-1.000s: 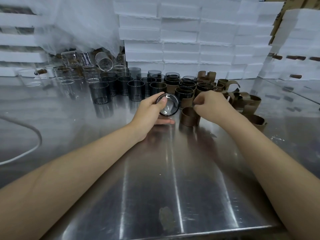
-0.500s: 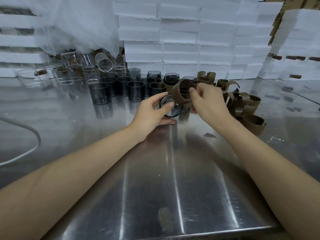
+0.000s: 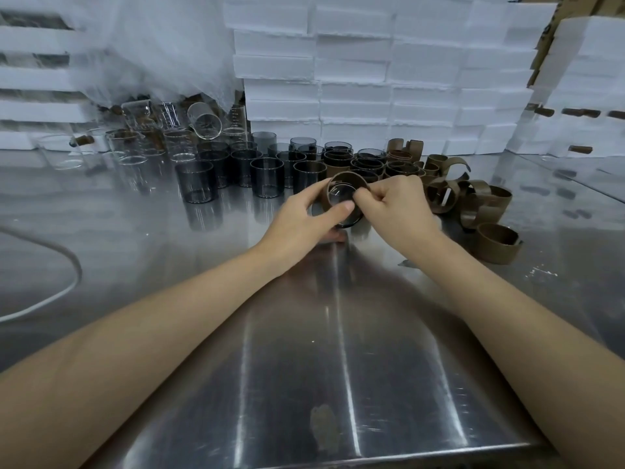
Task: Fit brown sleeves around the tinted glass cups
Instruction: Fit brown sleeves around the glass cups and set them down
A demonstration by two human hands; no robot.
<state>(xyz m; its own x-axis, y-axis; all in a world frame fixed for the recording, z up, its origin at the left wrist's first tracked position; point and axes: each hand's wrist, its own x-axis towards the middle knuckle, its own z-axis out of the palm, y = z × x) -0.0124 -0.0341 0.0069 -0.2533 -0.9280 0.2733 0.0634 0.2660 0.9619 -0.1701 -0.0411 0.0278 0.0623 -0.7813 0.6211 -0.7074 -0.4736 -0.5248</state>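
Stainless steel table (image 3: 297,350), near edge at 6 o'clock, corner rounding off toward 5. Broad stretch of bare steel between that edge and the hands, crossed only by the two forearms. Crowded beyond the hands: tinted cups (image 3: 267,177) in rows from 10 to 12 o'clock, just behind the fingers. Sleeved cups (image 3: 338,160) at 12. Loose sleeves (image 3: 487,204) heaped at 2 to 3 o'clock, nearest ones just beside the right wrist. Clear glasses (image 3: 135,154) farther back at 10 to 11, some tipped over. White foam boxes (image 3: 372,79) stacked as a wall from 12 to 2. White cable (image 3: 50,292) looping at 9, well apart from the hands. Dull smudge (image 3: 323,424) at 6, near the edge.

Left hand (image 3: 301,221) in from 7 o'clock, fingers curled round the tinted glass cup (image 3: 341,196), thumb pressed across the front of the brown sleeve (image 3: 346,177). Cup tilted, one round end toward the camera, low over the table at centre; contact with the steel not clear. Sleeve wrapped around the cup, dark glass rim showing below it at 6.

Right hand (image 3: 395,211) in from 4 o'clock, fingers tightly curled, thumb and forefinger pinching the sleeve's rim on its 3 o'clock side.
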